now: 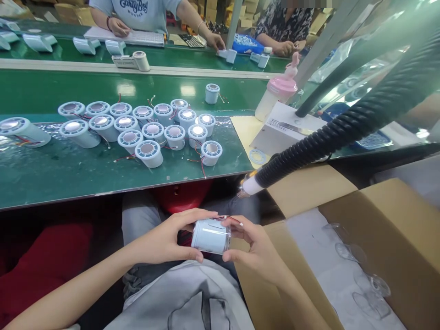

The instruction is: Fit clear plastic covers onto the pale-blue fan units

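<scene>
Above my lap I hold a light-blue cylindrical housing (210, 237) on its side, with a clear plastic cover at its right end. My left hand (172, 238) grips its left end, thumb below and fingers over the top. At the right end, my right hand (249, 245) closes round the clear part. Thin red and dark wires with a white connector (241, 224) stick out over the top toward my right fingers. On the bench ahead stand several similar blue housings (149, 153), with wires trailing from them.
A black corrugated hose (309, 146) slants down from the upper right. An open carton (392, 220) with clear plastic rings stands at my right. Beyond the bench (85, 178) runs a green conveyor (165, 85), with two people opposite. A pink-topped bottle (277, 96) stands near a white box (282, 128).
</scene>
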The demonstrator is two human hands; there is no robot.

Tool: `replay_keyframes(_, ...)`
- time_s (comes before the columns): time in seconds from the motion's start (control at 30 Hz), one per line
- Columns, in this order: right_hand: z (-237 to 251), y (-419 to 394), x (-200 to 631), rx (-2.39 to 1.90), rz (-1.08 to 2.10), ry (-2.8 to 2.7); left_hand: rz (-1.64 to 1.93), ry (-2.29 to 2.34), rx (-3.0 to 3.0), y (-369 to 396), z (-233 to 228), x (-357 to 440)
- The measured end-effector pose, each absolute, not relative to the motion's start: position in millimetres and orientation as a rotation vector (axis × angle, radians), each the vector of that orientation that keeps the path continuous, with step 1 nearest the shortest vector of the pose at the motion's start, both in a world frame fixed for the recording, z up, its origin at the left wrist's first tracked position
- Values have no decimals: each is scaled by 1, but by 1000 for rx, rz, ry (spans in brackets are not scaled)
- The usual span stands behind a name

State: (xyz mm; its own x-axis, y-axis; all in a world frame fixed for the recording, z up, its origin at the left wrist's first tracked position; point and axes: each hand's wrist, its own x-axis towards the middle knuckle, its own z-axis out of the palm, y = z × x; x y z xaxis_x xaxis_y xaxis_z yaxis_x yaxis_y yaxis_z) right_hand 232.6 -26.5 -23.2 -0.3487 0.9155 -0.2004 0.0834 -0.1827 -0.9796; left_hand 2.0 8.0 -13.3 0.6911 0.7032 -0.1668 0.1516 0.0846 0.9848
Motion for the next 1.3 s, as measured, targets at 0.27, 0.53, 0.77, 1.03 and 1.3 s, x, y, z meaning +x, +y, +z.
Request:
replay_keyframes(0.27, -15, -25, 230, -1145, 1765, -1198, 458, 773, 1530, 7, -16, 1)
replay_keyframes(0.53, -17, -22, 224, -1124, 1939, -961, 468, 774, 1591, 7, -15, 0)
replay_keyframes(0.77, -23, -25, 222, -1134, 1940, -883, 458, 764, 1571, 6, -12, 1)
replay_keyframes(1.03, -21, -26, 221, -1146, 1909, -918, 469, 800, 1549, 3, -11, 1)
replay_keyframes(1.3, -42, -23, 215, -1136, 1746, -727, 558, 785, 1346, 14, -21, 12)
